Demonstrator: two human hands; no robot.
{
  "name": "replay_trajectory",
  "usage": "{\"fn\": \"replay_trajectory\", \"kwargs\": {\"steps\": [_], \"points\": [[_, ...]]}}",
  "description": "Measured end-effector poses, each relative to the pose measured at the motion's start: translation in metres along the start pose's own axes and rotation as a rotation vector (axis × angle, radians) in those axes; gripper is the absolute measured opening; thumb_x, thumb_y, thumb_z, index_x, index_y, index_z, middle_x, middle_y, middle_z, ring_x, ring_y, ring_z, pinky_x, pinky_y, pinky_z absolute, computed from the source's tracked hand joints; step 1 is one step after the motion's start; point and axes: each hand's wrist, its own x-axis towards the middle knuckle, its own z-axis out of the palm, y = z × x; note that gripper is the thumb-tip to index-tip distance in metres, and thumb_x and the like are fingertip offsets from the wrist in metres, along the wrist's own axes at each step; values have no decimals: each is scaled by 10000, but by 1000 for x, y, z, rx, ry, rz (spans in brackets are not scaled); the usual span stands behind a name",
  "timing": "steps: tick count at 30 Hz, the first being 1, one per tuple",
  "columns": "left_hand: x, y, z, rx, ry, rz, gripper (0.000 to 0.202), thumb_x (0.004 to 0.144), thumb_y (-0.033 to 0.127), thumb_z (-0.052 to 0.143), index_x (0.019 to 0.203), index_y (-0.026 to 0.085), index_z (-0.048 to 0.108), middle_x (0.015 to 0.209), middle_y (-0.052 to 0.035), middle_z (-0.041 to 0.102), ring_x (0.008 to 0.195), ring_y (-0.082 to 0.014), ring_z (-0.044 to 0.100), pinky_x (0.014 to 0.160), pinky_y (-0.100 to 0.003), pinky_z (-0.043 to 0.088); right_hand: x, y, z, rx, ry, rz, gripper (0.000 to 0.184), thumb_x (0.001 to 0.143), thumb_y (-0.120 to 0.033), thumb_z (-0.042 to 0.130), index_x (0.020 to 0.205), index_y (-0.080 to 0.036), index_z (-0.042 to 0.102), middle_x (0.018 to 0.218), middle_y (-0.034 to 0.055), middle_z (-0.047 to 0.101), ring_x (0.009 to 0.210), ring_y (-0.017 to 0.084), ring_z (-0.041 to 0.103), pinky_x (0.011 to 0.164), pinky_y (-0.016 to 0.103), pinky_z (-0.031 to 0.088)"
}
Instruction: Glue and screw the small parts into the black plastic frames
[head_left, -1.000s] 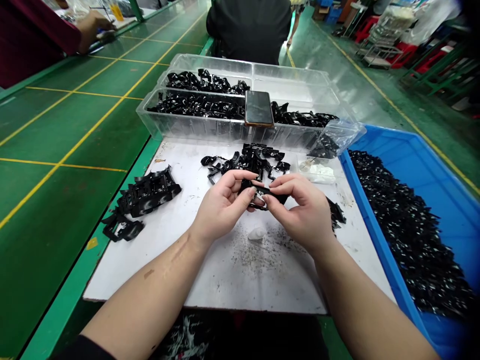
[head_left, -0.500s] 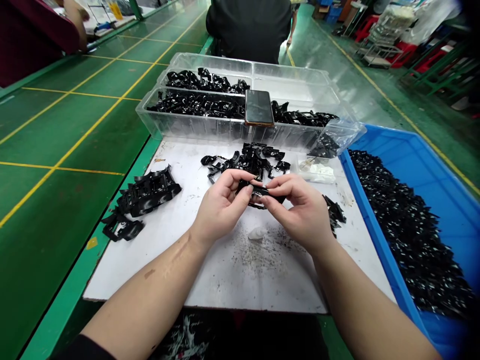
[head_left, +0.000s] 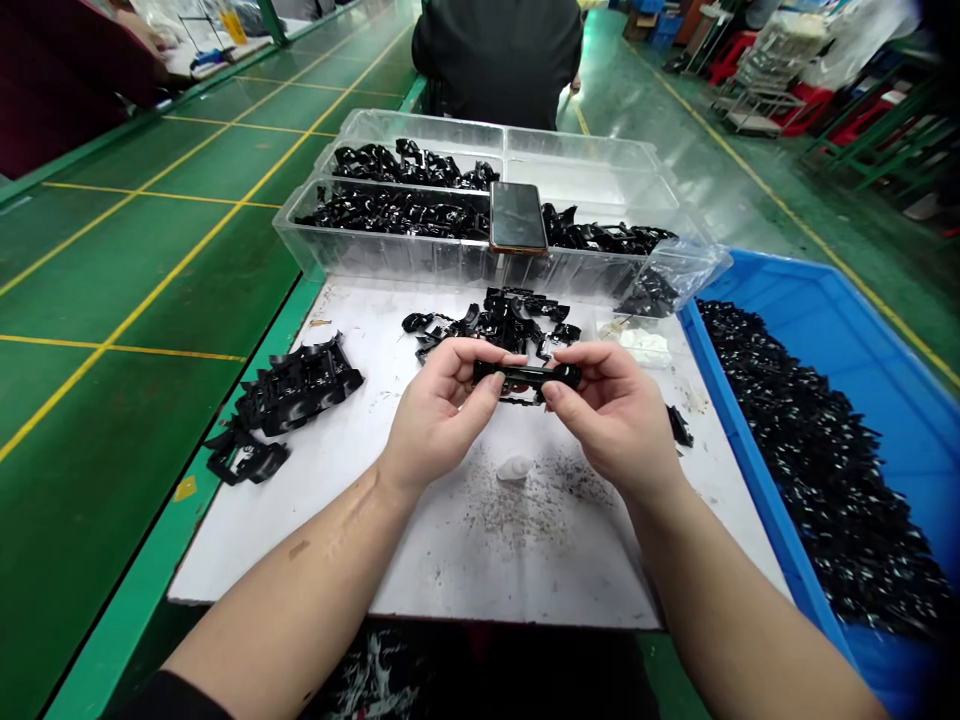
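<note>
Both my hands hold one long black plastic part (head_left: 526, 376) level above the white board (head_left: 420, 540). My left hand (head_left: 442, 410) pinches its left end between thumb and fingers. My right hand (head_left: 611, 415) pinches its right end. Just beyond the part lies a loose heap of black parts (head_left: 499, 315). A stacked row of black parts (head_left: 289, 395) lies at the board's left edge. A small white lump (head_left: 514, 467) and dark crumbs sit on the board under my hands.
Clear plastic trays (head_left: 420, 255) with black parts stand at the back, a phone (head_left: 517, 217) lying across them. A blue bin (head_left: 847, 330) full of black parts is on the right. A person in black (head_left: 499, 55) sits ahead; another person's sleeve (head_left: 52, 80) is far left.
My hands have drawn apart, and the black part now lies straight and level between them, held by its ends. The person at far left has pulled a hand back.
</note>
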Motion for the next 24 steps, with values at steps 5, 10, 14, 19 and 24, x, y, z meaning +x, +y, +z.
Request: {"fn": "replay_trajectory", "kwargs": {"steps": [5,10,14,19,24], "points": [[2,1,0,-50,-32,-43,135,1056,244,694,1179,220,643,1271,-92,797,1194,-231,779,1030,-399,665,0,1,2,30,16,4,215,924,-323,828,1043,-254,664,971,15,729,880,166,741,766,311,668],[3,3,2,-24,20,-54,121,1031,236,739,1126,209,669,1190,-76,824,1086,-194,804,954,-339,676,-1,1,3,39,7,3,187,927,-264,818,1057,-246,685,992,16,709,861,151,717,758,302,646],[2,2,3,-54,15,-54,105,1039,219,726,1129,211,673,1203,-69,822,983,-159,813,867,-292,683,-1,1,4,87,-17,22,186,941,-276,806,1063,-241,670,992,15,706,806,138,710,708,293,637],[2,2,3,-21,33,-82,128,1021,202,743,1122,204,666,1215,-78,817,1037,-165,796,870,-278,668,-2,-2,5,70,4,18,206,916,-263,827,1041,-235,666,944,7,708,790,139,724,705,287,644],[2,5,5,-33,24,-113,130,1035,240,718,1135,203,643,1207,-83,804,913,-161,812,851,-315,680,-4,-5,4,-4,-2,26,158,924,-241,803,985,-232,658,876,-11,670,727,134,697,661,279,623]]}}
